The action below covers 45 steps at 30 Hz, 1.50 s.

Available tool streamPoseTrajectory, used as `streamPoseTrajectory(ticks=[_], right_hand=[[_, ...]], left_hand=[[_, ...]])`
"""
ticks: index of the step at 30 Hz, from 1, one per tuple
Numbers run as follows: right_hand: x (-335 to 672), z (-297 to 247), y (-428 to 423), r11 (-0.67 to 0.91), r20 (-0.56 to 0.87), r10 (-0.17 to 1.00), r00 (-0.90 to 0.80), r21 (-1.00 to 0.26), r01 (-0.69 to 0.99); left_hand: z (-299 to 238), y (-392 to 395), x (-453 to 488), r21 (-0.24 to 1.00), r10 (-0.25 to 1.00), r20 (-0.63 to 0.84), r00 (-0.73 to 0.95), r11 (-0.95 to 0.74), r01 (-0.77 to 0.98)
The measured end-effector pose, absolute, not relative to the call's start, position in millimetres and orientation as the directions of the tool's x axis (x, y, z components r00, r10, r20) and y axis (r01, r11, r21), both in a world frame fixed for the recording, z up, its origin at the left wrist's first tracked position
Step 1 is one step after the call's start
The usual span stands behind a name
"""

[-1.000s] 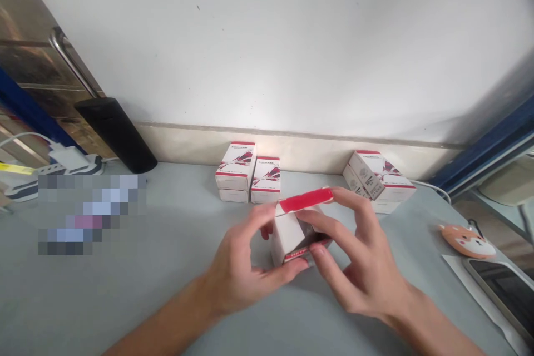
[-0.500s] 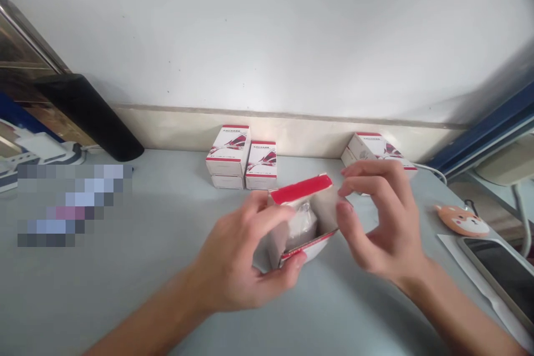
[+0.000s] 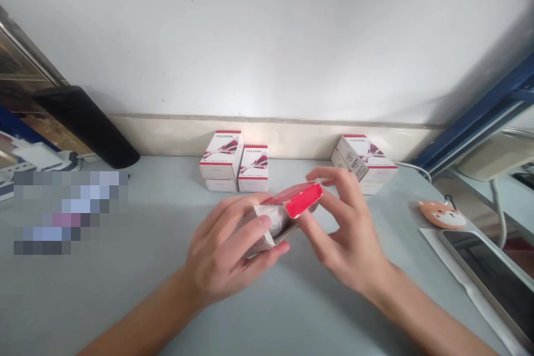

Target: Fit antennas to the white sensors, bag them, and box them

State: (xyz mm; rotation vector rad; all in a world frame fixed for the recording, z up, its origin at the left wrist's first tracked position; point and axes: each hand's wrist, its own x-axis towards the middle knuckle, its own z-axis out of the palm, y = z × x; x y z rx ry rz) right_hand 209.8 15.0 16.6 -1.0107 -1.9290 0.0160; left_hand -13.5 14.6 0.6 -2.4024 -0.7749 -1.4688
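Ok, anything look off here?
Yes: the right stack of white-and-red cartons is askew, its top carton turned at an angle to the one beneath, unlike the squarer stacks to its left.

You have two hands, your left hand and your right hand, on one opened red-and-white carton; three closed cartons stand left of it; at least two more cartons sit right; there's one phone; one dog-face pad; one black cylinder.
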Motion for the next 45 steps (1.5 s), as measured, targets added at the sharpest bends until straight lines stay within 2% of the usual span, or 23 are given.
streamPoseTrajectory(ticks=[3,6,8,11,14,17,21,25,27,30,33,36,38,39,41,45], right_hand=[[209.3,21.0,12.8,0.571,0.645,0.749,-0.153,-0.51,0.644],[216.9,23.5,15.9,0.515,0.635,0.762,-0.122,-0.482,0.709],[223.0,22.0,21.0,0.481,0.61,0.785,-0.109,-0.489,0.727],[229.0,16.7,31.2,0.415,0.487,0.869,-0.09,-0.616,0.67],[231.3,12.2,41.2,0.318,0.302,0.946,-0.116,-0.804,0.502],[233.6,10.4,48.8,0.182,0.151,0.98,-0.126,-0.94,0.289],[242.6,11.9,56.6,0.157,0.15,0.988,-0.048,-0.967,0.199],[258.4,16.5,64.6,0.211,0.214,0.977,0.005,-0.966,0.147],[267.2,18.8,69.0,0.242,0.246,0.969,0.026,-0.963,0.117],[281.4,21.6,76.4,0.3,0.305,0.949,0.086,-0.952,0.06],[299.4,23.9,84.1,0.375,0.368,0.885,0.285,-0.926,0.032],[319.0,25.3,90.3,0.455,0.426,0.687,0.588,-0.884,0.109],[328.4,25.6,92.5,0.478,0.428,0.544,0.722,-0.865,0.152],[331.1,25.6,92.9,0.483,0.414,0.508,0.755,-0.863,0.148],[332.2,25.4,93.0,0.484,0.373,0.511,0.775,-0.869,0.1],[323.2,22.4,91.8,0.424,0.314,0.593,0.741,-0.905,0.044]], left_hand=[[2.7,15.6,-10.6,-0.009,0.266,0.86,0.435,-0.845,0.535],[0.5,13.0,-6.1,-0.073,0.258,0.795,0.549,-0.857,0.509],[-4.4,12.2,-4.5,-0.007,0.346,0.739,0.578,-0.855,0.519],[-13.8,14.7,-6.3,0.16,0.443,0.702,0.558,-0.861,0.483],[-19.5,17.3,-8.8,0.257,0.506,0.659,0.557,-0.847,0.466],[-17.9,16.2,-6.3,0.404,0.671,0.553,0.494,-0.735,0.544],[-8.1,14.1,5.1,0.584,0.841,0.412,0.35,-0.538,0.608],[-1.2,15.4,15.7,0.634,0.849,0.413,0.33,-0.528,0.565],[1.2,16.4,18.3,0.603,0.84,0.424,0.339,-0.541,0.586],[7.7,19.7,18.6,0.463,0.785,0.47,0.403,-0.608,0.645],[15.9,28.2,18.0,0.289,0.693,0.564,0.449,-0.676,0.678],[17.9,40.7,24.4,0.151,0.652,0.574,0.495,-0.678,0.719],[13.0,48.9,34.7,0.082,0.641,0.529,0.556,-0.691,0.718],[9.0,52.7,41.1,0.061,0.639,0.5,0.585,-0.699,0.712],[0.0,59.1,54.6,0.051,0.643,0.451,0.619,-0.711,0.701],[-8.9,66.0,70.1,0.041,0.617,0.418,0.667,-0.746,0.665]])
